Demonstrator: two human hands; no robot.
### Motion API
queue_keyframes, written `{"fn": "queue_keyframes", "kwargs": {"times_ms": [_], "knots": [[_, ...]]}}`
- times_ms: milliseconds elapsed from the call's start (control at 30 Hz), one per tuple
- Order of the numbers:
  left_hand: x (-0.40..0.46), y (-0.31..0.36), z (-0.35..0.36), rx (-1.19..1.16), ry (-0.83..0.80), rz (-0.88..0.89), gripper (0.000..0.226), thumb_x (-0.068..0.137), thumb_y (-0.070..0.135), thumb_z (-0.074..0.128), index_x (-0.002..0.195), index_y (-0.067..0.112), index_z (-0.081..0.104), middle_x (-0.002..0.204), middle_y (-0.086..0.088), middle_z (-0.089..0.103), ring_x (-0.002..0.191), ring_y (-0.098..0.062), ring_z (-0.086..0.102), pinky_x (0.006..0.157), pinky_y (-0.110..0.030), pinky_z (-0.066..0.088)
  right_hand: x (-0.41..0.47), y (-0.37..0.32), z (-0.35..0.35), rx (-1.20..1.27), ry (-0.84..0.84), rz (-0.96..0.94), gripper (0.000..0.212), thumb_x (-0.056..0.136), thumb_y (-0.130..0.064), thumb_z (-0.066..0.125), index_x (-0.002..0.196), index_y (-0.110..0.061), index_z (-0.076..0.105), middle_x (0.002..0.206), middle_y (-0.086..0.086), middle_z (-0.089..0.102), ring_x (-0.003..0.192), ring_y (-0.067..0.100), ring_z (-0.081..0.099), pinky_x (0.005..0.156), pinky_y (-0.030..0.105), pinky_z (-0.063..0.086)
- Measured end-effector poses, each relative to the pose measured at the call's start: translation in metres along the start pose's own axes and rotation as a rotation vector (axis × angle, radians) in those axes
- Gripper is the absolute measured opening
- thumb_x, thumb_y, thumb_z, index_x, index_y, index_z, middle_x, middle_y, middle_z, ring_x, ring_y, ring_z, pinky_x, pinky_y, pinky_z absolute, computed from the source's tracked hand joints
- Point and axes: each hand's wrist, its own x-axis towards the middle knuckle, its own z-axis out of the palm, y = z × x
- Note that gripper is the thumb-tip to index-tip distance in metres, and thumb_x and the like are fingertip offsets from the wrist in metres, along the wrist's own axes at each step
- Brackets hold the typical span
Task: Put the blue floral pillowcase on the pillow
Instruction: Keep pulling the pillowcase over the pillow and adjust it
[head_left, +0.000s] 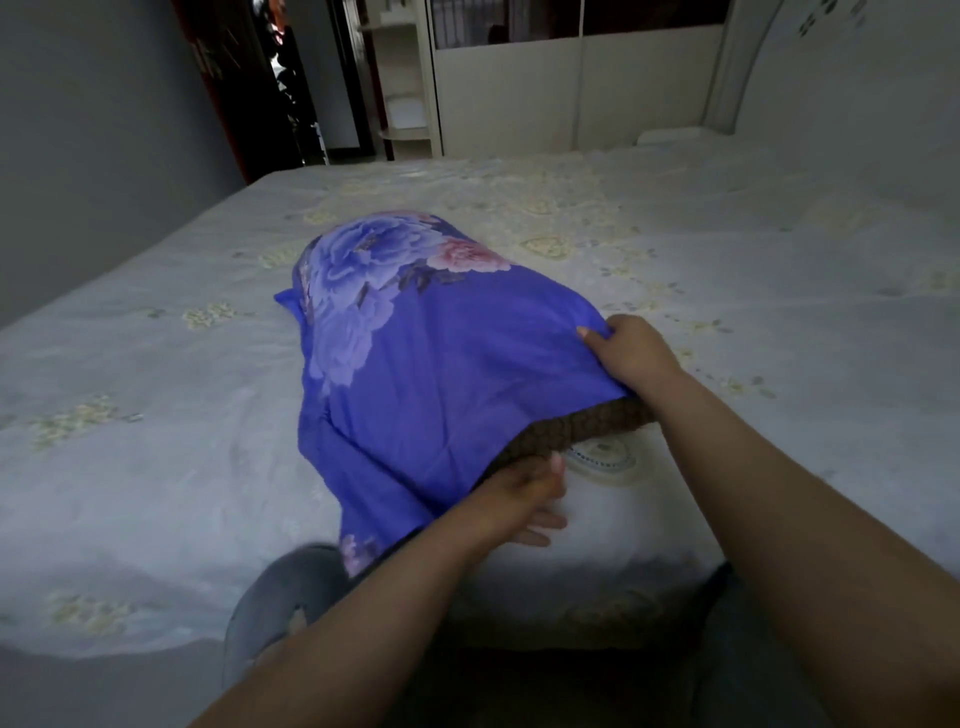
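Observation:
The blue floral pillowcase (415, 353) covers most of the pillow, which lies lengthways on the bed, pointing away from me. Only the pillow's near end, a dark patterned strip (576, 428), shows below the case's open edge. My right hand (631, 353) grips the case's right edge, thumb on top of the cloth. My left hand (524, 493) holds the lower left part of the opening, where the dark pillow end meets the cloth; its fingers are partly under the fabric. Loose blue cloth hangs off the left side toward the bed's edge.
The bed (156, 415) carries a pale sheet with faint floral print. A grey cloth (280, 597) lies at the near edge by my left arm. A headboard (831, 78) stands at the right, a white wardrobe (571, 93) and shelves at the far wall.

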Motion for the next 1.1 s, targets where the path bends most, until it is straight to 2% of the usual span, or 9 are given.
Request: {"fn": "queue_keyframes", "kwargs": {"times_ms": [133, 300, 467, 600, 700, 767, 867, 1000, 1100], "knots": [[0.035, 0.006, 0.015, -0.538, 0.366, 0.136, 0.019, 0.095, 0.027, 0.051, 0.112, 0.021, 0.057, 0.124, -0.006, 0.059, 0.102, -0.019, 0.056, 0.078, -0.031, 0.049, -0.032, 0.025, 0.014, 0.08, 0.028, 0.023, 0.043, 0.097, -0.037, 0.043, 0.063, -0.011, 0.044, 0.079, 0.02, 0.053, 0.088, 0.036, 0.058, 0.067, 0.028, 0.031], [0.054, 0.008, -0.04, -0.654, 0.674, 0.405, 0.062, 0.084, 0.019, 0.056, 0.14, 0.028, 0.033, 0.143, -0.006, 0.046, 0.129, -0.027, 0.046, 0.109, -0.049, 0.036, -0.07, 0.003, 0.036, 0.262, -0.088, -0.088, 0.027, 0.096, -0.028, 0.05, 0.082, -0.008, 0.06, 0.077, 0.012, 0.057, 0.076, 0.021, 0.055, 0.058, 0.026, 0.027], [0.037, -0.021, -0.057, -0.599, 0.643, 0.263, 0.118, 0.063, 0.033, 0.077, 0.14, 0.053, -0.01, 0.151, 0.007, 0.03, 0.128, -0.019, 0.046, 0.104, -0.046, 0.043, -0.091, -0.035, 0.076, 0.412, -0.079, -0.104, 0.047, 0.088, -0.033, 0.061, 0.124, -0.007, 0.044, 0.108, 0.008, 0.061, 0.101, 0.027, 0.06, 0.079, 0.027, 0.044], [0.025, -0.033, -0.034, -0.717, 0.639, 0.35, 0.1, 0.083, 0.012, 0.068, 0.142, 0.051, -0.003, 0.134, -0.004, 0.05, 0.108, -0.018, 0.062, 0.084, -0.041, 0.056, -0.104, -0.039, 0.08, 0.134, -0.108, -0.248, 0.086, 0.078, -0.055, 0.064, 0.144, -0.021, 0.02, 0.134, 0.009, 0.052, 0.112, 0.031, 0.057, 0.089, 0.04, 0.049], [0.019, -0.04, -0.024, -0.548, 0.845, 0.506, 0.053, 0.088, 0.014, 0.063, 0.129, 0.035, 0.037, 0.119, -0.003, 0.055, 0.102, -0.006, 0.06, 0.096, -0.048, 0.05, -0.099, -0.024, 0.072, -0.255, 0.0, -0.356, 0.041, 0.088, -0.029, 0.057, 0.126, -0.015, 0.051, 0.111, 0.016, 0.062, 0.095, 0.035, 0.062, 0.074, 0.04, 0.051], [0.018, -0.044, -0.016, -0.379, 0.776, 0.509, 0.025, 0.088, 0.039, 0.056, 0.113, 0.033, 0.053, 0.113, 0.005, 0.059, 0.105, -0.01, 0.059, 0.096, -0.05, 0.049, -0.093, -0.017, 0.064, -0.316, 0.251, -0.437, 0.015, 0.08, -0.01, 0.06, 0.094, -0.008, 0.065, 0.09, 0.017, 0.061, 0.08, 0.037, 0.062, 0.059, 0.036, 0.046], [0.013, -0.033, -0.012, -0.531, 0.421, 0.368, 0.059, 0.077, 0.073, 0.043, 0.127, 0.041, 0.049, 0.134, 0.009, 0.054, 0.12, -0.013, 0.053, 0.1, -0.041, 0.046, -0.083, -0.02, 0.057, -0.3, 0.417, -0.626, 0.01, 0.073, -0.008, 0.06, 0.082, -0.009, 0.065, 0.099, 0.015, 0.061, 0.093, 0.035, 0.056, 0.07, 0.034, 0.045], [0.01, -0.003, -0.029, -0.722, 0.249, 0.42, 0.07, 0.076, 0.068, 0.036, 0.131, 0.026, 0.05, 0.13, 0.002, 0.059, 0.119, -0.016, 0.056, 0.104, -0.036, 0.042, -0.094, -0.044, 0.071, 0.16, 0.097, -0.474, 0.018, 0.081, -0.013, 0.045, 0.09, -0.005, 0.059, 0.077, 0.016, 0.061, 0.071, 0.028, 0.059, 0.062, 0.032, 0.04], [0.011, 0.021, -0.05, -0.779, 0.304, 0.471, 0.054, 0.086, 0.058, 0.04, 0.115, 0.018, 0.061, 0.114, -0.002, 0.068, 0.108, -0.014, 0.063, 0.097, -0.029, 0.048, -0.117, -0.059, 0.09, 0.42, -0.178, -0.44, 0.021, 0.091, -0.008, 0.047, 0.105, -0.001, 0.06, 0.093, 0.009, 0.064, 0.083, 0.015, 0.057, 0.07, 0.016, 0.041]]}}
